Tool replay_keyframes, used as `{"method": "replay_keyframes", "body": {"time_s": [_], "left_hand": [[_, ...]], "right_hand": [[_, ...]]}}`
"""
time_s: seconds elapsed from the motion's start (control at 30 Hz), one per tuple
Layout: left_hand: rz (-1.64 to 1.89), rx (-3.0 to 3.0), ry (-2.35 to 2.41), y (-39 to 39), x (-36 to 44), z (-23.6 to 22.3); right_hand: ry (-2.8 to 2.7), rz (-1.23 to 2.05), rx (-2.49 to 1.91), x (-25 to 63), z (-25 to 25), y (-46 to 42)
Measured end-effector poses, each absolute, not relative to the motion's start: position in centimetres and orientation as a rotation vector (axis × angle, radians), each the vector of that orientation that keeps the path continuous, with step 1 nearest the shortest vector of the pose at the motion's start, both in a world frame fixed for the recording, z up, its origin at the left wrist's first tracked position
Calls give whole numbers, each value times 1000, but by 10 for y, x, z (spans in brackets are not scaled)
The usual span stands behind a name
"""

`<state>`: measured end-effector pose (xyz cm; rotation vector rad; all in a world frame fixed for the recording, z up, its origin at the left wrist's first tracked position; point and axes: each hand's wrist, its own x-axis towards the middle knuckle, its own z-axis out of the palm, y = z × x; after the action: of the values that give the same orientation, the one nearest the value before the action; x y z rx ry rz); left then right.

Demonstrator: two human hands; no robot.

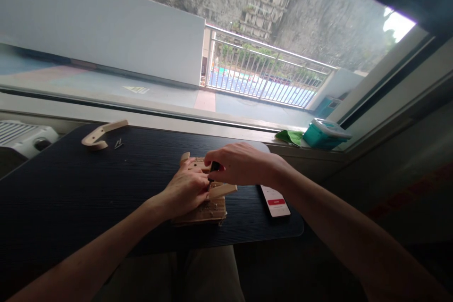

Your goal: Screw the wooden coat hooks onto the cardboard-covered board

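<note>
On the dark table, a rough wooden block (208,212) lies in front of me with a pale wooden hook (223,190) across its top. My left hand (186,191) is closed over the hook and holds it against the block; its fingertips are partly hidden. From the right, my right hand (238,164) grips the black handle of a screwdriver (214,167), which points down beside my left fingers. The tool's tip is hidden. A second pale wooden piece with a dark hole (195,165) shows at the block's far side.
Another curved wooden hook (95,139) lies at the table's far left beside several screws (119,143). A lit phone (275,200) rests right of the block. On the window ledge are a teal box (323,134) and a green cloth (290,137). The table's rounded edge is close on the right.
</note>
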<state>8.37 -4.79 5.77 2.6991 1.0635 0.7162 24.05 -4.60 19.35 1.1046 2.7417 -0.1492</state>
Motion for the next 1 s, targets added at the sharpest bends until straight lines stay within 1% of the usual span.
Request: {"method": "replay_keyframes", "body": {"time_s": [0.13,0.33,0.6,0.77,1.0], "left_hand": [[745,2693,1053,-49,86,60],[692,2698,1095,-50,85,62],[706,2712,1042,-50,85,63],[710,2710,1065,-50,84,61],[694,2675,1053,-51,84,65]], "right_hand": [[2753,-211,1044,242,193,-45],[2701,-135,1103,241,190,-45],[2779,-294,1054,245,188,-41],[2777,-250,1097,244,186,-40],[2875,-452,974,248,184,-36]]}}
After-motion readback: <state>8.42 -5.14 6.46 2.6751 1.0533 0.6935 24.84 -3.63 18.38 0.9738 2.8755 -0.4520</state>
